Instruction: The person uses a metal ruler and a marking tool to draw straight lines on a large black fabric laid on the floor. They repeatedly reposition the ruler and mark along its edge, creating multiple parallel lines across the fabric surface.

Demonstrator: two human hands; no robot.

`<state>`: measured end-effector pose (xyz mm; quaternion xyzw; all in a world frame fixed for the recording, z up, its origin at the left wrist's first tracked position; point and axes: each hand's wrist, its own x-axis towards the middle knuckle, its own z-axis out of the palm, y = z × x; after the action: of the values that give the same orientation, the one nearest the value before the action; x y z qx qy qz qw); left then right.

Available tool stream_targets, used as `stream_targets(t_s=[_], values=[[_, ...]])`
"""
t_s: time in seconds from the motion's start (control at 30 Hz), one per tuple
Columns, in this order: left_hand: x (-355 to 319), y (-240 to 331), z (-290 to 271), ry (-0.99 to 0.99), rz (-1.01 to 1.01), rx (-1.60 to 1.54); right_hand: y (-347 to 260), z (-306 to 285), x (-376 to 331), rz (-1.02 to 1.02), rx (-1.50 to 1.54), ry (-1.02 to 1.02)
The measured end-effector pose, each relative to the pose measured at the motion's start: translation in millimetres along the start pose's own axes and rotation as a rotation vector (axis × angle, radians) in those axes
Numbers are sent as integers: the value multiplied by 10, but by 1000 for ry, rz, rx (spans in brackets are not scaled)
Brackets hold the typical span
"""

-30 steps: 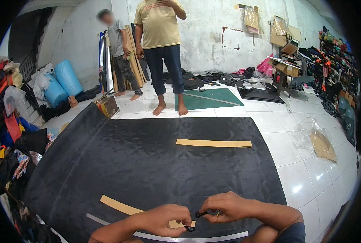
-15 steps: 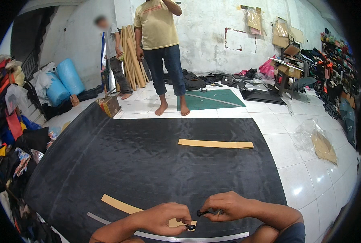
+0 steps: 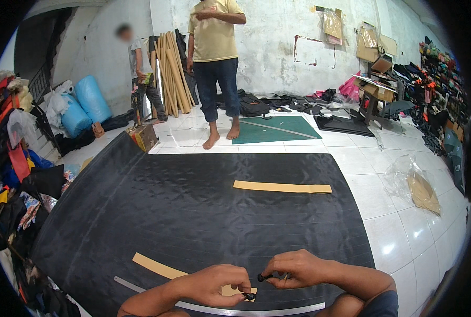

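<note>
My left hand (image 3: 217,282) pinches a small black piece (image 3: 250,297) over the end of a tan strip (image 3: 159,266). Close by on the right, my right hand (image 3: 294,268) is closed on another small black piece (image 3: 263,277), held just above the black sheet (image 3: 188,216). Both pieces are mostly covered by fingers, and their kind cannot be made out. The tan strip runs beneath my left hand and forearm. Nearer to me lies a long metal ruler (image 3: 256,313), partly hidden by my left arm.
Across the sheet lies a second tan strip (image 3: 283,187). A person in a yellow shirt (image 3: 214,37) stands beyond it beside a green cutting mat (image 3: 278,129); another person is near cardboard tubes (image 3: 169,74). A box (image 3: 143,138) sits on the far left corner. Fabric heaps line both sides.
My hands and the small black pieces stay almost still. The person in yellow has shifted a foot and brought an arm across the chest; the other person has moved slightly left.
</note>
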<state>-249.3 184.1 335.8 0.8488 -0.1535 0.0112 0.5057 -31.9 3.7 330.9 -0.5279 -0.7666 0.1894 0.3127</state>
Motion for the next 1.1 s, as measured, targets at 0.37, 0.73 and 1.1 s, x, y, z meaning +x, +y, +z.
stream_targets(t_s=[0.37, 0.73, 1.1], values=[[10, -33, -22, 5, 8, 20, 52, 29, 9, 26, 0, -19], [9, -63, -24, -13, -13, -5, 73, 48, 39, 24, 15, -10], [18, -88, -16, -17, 4, -2, 85, 69, 41, 18, 18, -20]])
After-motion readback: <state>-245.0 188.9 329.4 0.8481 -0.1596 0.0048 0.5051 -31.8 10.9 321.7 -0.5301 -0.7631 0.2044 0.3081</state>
